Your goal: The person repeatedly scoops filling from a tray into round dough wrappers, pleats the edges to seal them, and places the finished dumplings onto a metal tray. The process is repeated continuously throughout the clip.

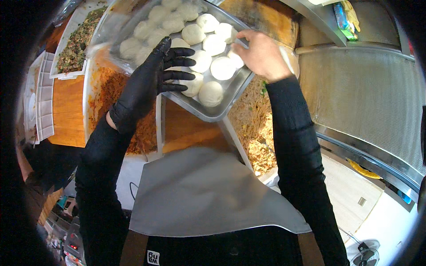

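Observation:
A stainless steel tray (218, 114) of round white dough balls (211, 93) lies at a slant before me. Clear plastic film (114, 50) hangs about its left part. My left hand (146, 74), in a black glove, reaches over the tray with fingers spread and nothing held. At the tray's right side is my bare right hand (261, 55). Its thumb and forefinger are bent apart close to the dough balls there, and one dough ball (235, 60) sits partly under the hand. Whether these fingers grip a ball or the rim is hidden.
White containers of reddish shredded filling (141, 133) and brown-yellow filling (253, 126) flank the tray; a fork (264, 143) lies in the latter. Chopped green filling (81, 40) stands far left. A metal mesh surface (359, 89) lies right. Part of another person (33, 186) appears left.

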Demonstrator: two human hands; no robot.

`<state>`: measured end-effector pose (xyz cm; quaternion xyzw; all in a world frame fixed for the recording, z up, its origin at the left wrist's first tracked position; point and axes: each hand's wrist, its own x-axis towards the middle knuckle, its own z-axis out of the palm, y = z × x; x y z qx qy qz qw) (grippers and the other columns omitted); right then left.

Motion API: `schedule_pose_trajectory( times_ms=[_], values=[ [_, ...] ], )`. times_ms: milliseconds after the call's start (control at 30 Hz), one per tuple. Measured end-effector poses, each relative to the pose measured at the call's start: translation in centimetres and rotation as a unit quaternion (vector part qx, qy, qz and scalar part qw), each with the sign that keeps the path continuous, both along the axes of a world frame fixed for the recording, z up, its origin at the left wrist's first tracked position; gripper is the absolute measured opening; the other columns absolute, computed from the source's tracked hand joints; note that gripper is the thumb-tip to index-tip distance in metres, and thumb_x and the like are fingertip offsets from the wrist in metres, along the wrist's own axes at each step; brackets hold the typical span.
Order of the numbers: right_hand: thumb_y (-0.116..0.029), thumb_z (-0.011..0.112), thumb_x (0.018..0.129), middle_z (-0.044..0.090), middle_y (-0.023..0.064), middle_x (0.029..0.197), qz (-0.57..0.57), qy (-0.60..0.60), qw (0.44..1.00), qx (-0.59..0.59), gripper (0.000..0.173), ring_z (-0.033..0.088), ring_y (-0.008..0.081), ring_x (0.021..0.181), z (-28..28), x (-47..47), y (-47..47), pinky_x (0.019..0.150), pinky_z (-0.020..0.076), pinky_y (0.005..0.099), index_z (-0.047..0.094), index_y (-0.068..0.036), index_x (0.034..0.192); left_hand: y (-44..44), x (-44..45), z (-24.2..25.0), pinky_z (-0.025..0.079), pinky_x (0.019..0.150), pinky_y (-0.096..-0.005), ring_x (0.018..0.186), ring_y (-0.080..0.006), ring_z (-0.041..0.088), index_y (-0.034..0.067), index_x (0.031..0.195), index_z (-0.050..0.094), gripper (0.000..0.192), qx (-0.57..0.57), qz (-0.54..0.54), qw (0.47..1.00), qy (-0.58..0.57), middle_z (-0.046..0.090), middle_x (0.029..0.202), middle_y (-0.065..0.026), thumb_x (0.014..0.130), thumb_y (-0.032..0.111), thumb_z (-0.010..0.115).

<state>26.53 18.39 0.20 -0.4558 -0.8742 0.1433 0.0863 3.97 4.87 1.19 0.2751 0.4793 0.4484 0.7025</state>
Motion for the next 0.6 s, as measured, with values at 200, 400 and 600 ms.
schedule_pose_trajectory(
  times_ms=[200, 400, 600],
  values=[
    [-0.016, 0.070, 0.075, 0.068, 0.0211, 0.078, -0.090, 0.083, 0.992, -0.030, 0.020, 0.068, 0.0318, 0.075, -1.7, 0.1, -0.7, 0.070, 0.0533, 0.0366, 0.069, -0.001, 0.089, 0.7, 1.0, 0.0, 0.049, 0.092, -0.0354, 0.107, -0.0234, 0.061, 0.002, 0.131, 0.050, 0.063, 0.025, 0.014, 1.000, 0.001, 0.059, 0.125, -0.0125, 0.101, 0.054, 0.028],
    [-0.004, 0.072, 0.078, 0.069, 0.0116, 0.096, -0.090, 0.366, 0.924, -0.068, 0.012, 0.067, 0.0211, 0.086, 6.1, 2.0, -8.6, 0.070, 0.0533, 0.0312, 0.071, -0.005, 0.090, 2.2, 5.2, -2.2, 0.045, 0.101, -0.0379, 0.116, -0.0261, 0.058, 0.000, 0.133, 0.049, 0.051, 0.134, 0.130, 0.971, -0.152, 0.058, 0.128, -0.0143, 0.102, 0.039, 0.038],
    [-0.034, 0.059, 0.090, 0.052, 0.0191, 0.133, 0.051, 0.250, 0.944, 0.209, 0.038, 0.042, 0.0393, 0.130, 9.2, 3.3, -14.8, 0.106, 0.0323, 0.0488, 0.067, -0.009, 0.117, -2.5, 13.5, -3.8, 0.045, 0.101, -0.0377, 0.116, -0.0259, 0.058, 0.000, 0.132, 0.049, 0.049, 0.078, 0.015, 0.985, -0.152, 0.058, 0.128, -0.0139, 0.102, 0.036, 0.041]
  ],
)
